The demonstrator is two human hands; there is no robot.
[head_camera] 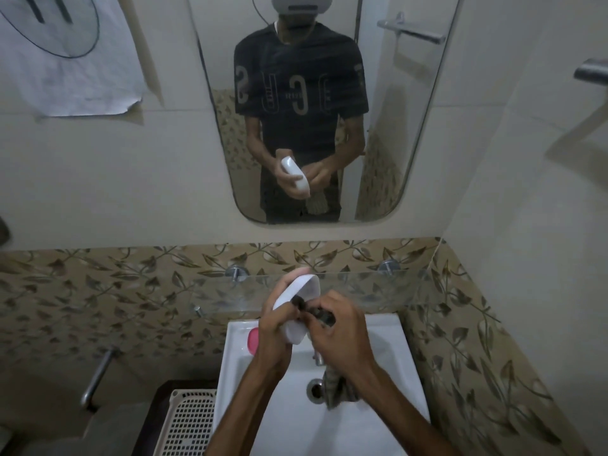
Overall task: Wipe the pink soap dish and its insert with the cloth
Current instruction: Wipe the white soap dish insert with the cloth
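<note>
My left hand [274,327] grips a white oval piece of the soap dish [304,291], tilted up above the sink. My right hand [342,330] grips a dark patterned cloth [324,315] bunched against the white piece's inner side; the cloth's loose end [335,386] hangs below my wrist over the basin. A pink piece of the soap dish [253,340] lies on the sink's back left ledge, partly hidden behind my left hand. Whether the white piece is the insert or the base, I cannot tell.
The white sink [237,366] is below my hands, with its drain [316,390] and tap [318,358] under the cloth. A glass shelf [378,291] runs behind my hands. A perforated cream basket [190,422] stands left of the sink. A mirror [316,110] hangs above.
</note>
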